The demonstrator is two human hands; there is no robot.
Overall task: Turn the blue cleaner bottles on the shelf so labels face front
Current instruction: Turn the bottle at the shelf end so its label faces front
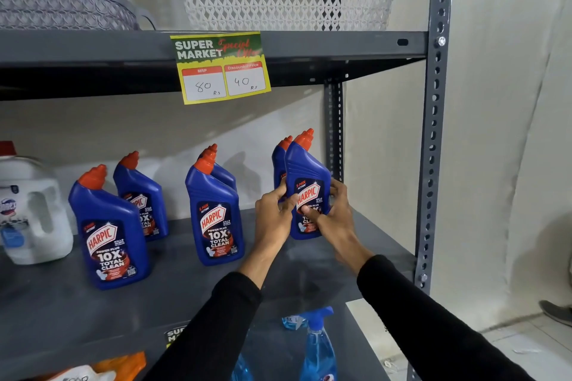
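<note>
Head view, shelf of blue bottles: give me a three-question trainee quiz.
1. True or false: both hands grip the rightmost front bottle.
2. How many blue bottles stand in the front row?
3. The price tag shows a discount price of: A) 80 B) 40 C) 10

Key:
1. True: left hand and right hand hold its sides.
2. Three.
3. B

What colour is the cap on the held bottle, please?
Orange-red cap, best seen in the head view.
</note>
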